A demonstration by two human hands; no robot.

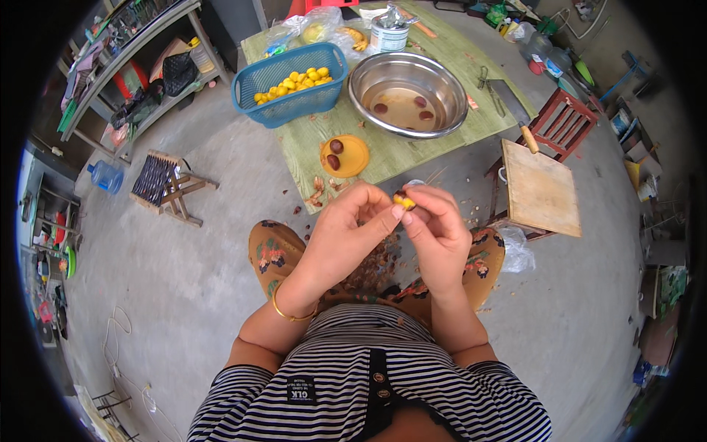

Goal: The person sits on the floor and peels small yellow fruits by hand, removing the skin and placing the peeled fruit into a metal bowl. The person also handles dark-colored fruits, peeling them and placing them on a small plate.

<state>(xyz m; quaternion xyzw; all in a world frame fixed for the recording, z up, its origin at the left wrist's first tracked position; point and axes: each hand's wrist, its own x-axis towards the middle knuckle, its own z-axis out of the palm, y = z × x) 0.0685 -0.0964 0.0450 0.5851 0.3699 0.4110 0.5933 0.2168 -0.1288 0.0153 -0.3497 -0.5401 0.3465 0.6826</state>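
Between my fingertips is a partly peeled chestnut [405, 202], yellow flesh showing beside dark brown shell. My left hand [356, 221] pinches it from one side, and my right hand [437, 229] grips it from the other. Just beyond, on the green table [298, 149], two unpeeled chestnuts [334, 154] sit on a round orange lid [356, 157]. A blue plastic basket [276, 113] holds many peeled yellow chestnuts [295, 82]. To its right stands a stainless steel basin [409, 132] of water with several brown chestnuts [425, 115] in it.
Shell scraps [375, 262] litter the floor between my knees. At the right, a wooden board [544, 190] lies on a red chair [563, 124], with a cleaver [513, 105] bridging it and the table. A folding stool [165, 185] stands at left. A tin can [389, 36] sits behind the basin.
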